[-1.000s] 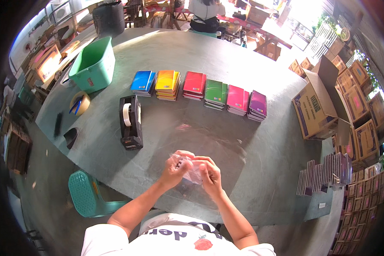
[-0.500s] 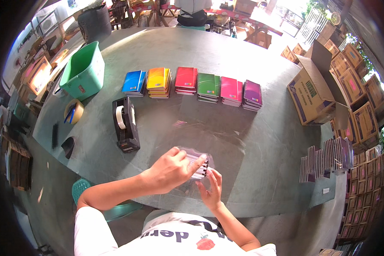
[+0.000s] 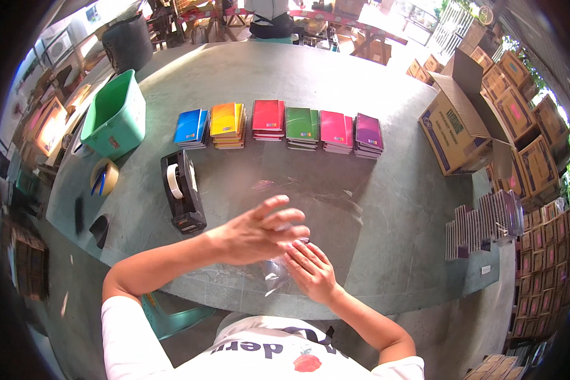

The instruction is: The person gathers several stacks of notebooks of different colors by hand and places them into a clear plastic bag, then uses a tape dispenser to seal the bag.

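Observation:
My left hand [image 3: 256, 233] is raised over the small bundle of notebooks in clear plastic, its fingers spread and curved and its thumb hidden. My right hand [image 3: 311, 272] lies against the bundle's right side, fingers long and close together, keeping hold of it. Between the hands a loose end of the clear plastic bag [image 3: 274, 276] sticks out toward me; the notebooks inside are almost wholly covered by my fingers. Beyond my hands, small spiral notebooks stand in a row of piles: blue [image 3: 189, 128], yellow [image 3: 225, 121], red [image 3: 267, 118], green [image 3: 302, 125], pink [image 3: 335, 130] and purple [image 3: 368, 132].
A black tape dispenser [image 3: 182, 190] stands left of my hands. Further left are a tape roll [image 3: 109, 179] with a blue tool and a green bin [image 3: 115, 120]. An open carton [image 3: 453, 136] and stacked wrapped notebooks [image 3: 481, 225] occupy the table's right side. Someone [image 3: 269, 19] sits beyond.
My left hand has lifted off the bundle and spread its fingers. My right fingers have come up flat over its side. The plastic's loose end now shows toward me.

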